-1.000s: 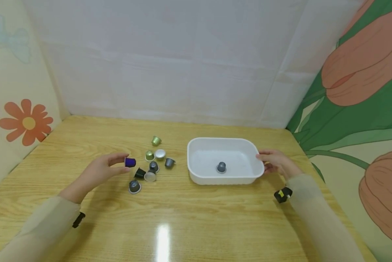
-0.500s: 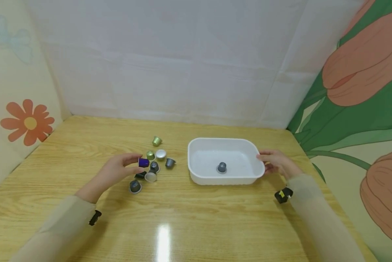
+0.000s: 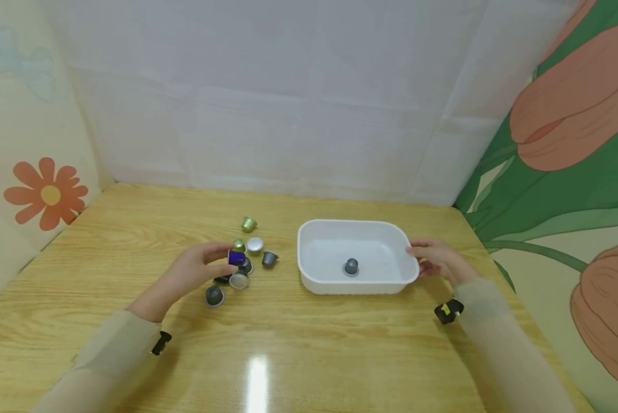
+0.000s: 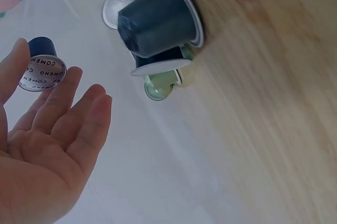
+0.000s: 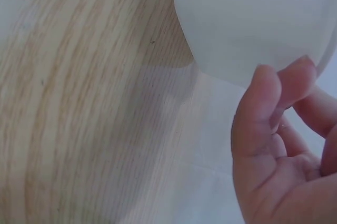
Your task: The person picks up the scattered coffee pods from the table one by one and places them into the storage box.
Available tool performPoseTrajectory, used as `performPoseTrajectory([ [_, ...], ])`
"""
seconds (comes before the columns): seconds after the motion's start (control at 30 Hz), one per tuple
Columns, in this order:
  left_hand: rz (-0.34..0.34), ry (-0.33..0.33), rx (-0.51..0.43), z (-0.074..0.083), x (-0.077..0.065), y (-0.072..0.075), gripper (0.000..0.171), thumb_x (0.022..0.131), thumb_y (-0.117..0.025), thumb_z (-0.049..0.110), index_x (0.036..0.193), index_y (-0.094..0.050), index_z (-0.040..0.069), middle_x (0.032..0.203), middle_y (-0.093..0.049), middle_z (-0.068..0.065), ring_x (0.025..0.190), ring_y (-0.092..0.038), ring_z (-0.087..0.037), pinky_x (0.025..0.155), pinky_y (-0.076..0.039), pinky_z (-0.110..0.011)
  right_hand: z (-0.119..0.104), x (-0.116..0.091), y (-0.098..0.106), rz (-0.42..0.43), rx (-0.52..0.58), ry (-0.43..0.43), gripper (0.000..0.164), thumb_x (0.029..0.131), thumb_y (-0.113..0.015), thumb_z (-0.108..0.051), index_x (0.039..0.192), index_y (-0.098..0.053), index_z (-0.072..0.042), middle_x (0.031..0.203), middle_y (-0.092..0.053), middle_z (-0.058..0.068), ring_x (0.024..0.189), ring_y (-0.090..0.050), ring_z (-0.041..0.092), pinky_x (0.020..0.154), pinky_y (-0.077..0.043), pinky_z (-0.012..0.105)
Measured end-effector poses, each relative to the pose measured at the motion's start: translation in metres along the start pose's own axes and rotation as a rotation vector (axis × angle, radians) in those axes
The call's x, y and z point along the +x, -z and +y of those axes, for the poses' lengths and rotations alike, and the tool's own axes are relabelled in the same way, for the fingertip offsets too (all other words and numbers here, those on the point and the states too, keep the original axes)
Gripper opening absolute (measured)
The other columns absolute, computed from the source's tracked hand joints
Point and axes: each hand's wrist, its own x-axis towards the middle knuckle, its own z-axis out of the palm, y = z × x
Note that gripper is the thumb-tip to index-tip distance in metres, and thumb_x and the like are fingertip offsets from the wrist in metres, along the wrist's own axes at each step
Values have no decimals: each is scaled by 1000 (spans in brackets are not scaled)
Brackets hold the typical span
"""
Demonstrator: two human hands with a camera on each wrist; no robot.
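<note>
My left hand (image 3: 192, 272) pinches a purple coffee capsule (image 3: 236, 257) between thumb and fingertips, held above the loose capsules on the table. In the left wrist view the lettered foil lid of this capsule (image 4: 43, 74) faces the camera, and the other fingers are spread. My right hand (image 3: 436, 259) grips the right end of a white plastic tub (image 3: 352, 287), thumb at the rim. A single grey capsule (image 3: 351, 265) sits inside the tub. The right wrist view shows the fingertips (image 5: 263, 84) against the tub's outer wall.
Loose capsules lie left of the tub: a green one (image 3: 249, 224) at the back, a grey one (image 3: 269, 259) nearest the tub, a dark one (image 3: 214, 295) at the front. Others are partly hidden behind the left hand. A white cloth (image 3: 267, 115) hangs behind the wooden table (image 3: 314, 350).
My left hand has carried the purple capsule to the right, from beside the loose capsules to over them. The right hand and the tub have stayed in place.
</note>
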Motion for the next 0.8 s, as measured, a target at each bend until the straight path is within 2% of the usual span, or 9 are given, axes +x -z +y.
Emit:
performPoseTrajectory([
  [0.3, -23, -20, -21, 9, 7, -11, 65, 92, -69, 32, 140, -46, -5, 138, -49, -26, 129, -42, -45, 103, -36, -61, 1, -1, 0, -6, 7, 5, 58, 100, -55, -18, 146, -30, 6, 75, -57, 0, 54, -57, 10, 54, -53, 25],
  [0.5, -54, 12, -34, 16, 12, -17, 64, 93, -67, 32, 143, -44, -1, 142, -46, -24, 132, -40, -43, 106, -32, -61, 2, 0, 0, -11, 7, 8, 58, 100, -54, -18, 146, -29, 6, 76, -57, 0, 54, -57, 10, 55, -53, 23],
  [0.8, -36, -6, -63, 24, 19, -27, 57, 93, -69, 21, 140, -48, -2, 136, -53, -24, 125, -50, -40, 101, -42, -53, 0, -1, 0, -13, 1, 7, 57, 100, -53, -17, 146, -30, 7, 75, -57, 0, 54, -57, 9, 56, -53, 24],
])
